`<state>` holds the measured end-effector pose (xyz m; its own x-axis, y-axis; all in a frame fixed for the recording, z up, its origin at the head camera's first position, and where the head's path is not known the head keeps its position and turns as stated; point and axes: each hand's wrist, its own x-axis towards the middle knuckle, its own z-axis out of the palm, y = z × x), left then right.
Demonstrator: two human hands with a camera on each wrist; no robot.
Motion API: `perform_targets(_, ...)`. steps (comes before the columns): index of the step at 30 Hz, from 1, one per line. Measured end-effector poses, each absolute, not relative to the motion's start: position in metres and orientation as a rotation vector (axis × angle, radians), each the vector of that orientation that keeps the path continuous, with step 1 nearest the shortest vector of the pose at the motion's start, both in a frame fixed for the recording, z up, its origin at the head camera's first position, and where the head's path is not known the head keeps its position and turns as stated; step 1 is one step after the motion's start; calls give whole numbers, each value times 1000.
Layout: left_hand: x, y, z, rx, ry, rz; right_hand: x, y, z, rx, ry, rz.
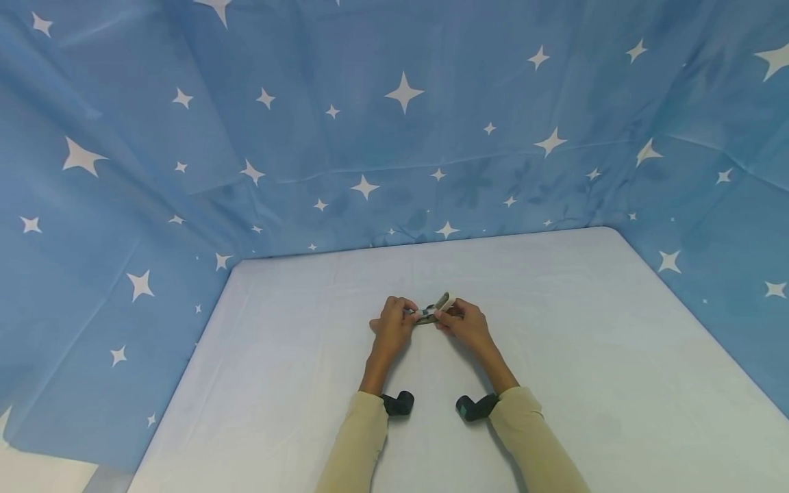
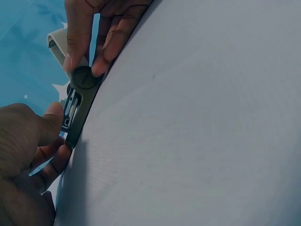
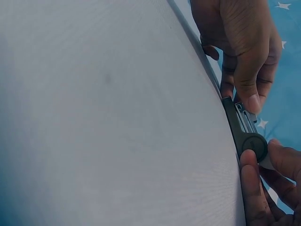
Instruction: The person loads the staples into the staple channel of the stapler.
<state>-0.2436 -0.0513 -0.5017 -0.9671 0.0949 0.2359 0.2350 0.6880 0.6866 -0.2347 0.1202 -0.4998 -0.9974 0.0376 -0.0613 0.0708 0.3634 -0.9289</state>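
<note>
An opened stapler [image 1: 444,300] is held between both hands over the middle of the white table. Its dark green base [image 2: 84,106] has a round hinge [image 2: 85,77], and a metal magazine [image 3: 245,117] shows along it. The pale top cover [image 2: 58,43] stands raised at an angle. My left hand [image 1: 392,329] pinches the front end, with the thumb against the metal part. At the hinge end, my right hand [image 1: 471,329] grips the stapler between thumb and fingers. Whether staples lie in the magazine, I cannot tell.
The white table [image 1: 277,356] extends around both hands. A blue curtain with white stars [image 1: 403,150] hangs behind it and along both sides. Dark wrist cameras [image 1: 399,404] stick out inward from the beige sleeves [image 1: 354,441].
</note>
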Motion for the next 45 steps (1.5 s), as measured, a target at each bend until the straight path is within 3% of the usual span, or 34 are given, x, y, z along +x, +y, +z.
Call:
perform_targets(19, -246, -52, -503, -285, -2728, -1128, -234, 122, -501, 69, 2606, -1737)
perform_targets(45, -249, -45, -495, -19, -2698, -1346, -232, 122, -500, 52, 2644, -1717)
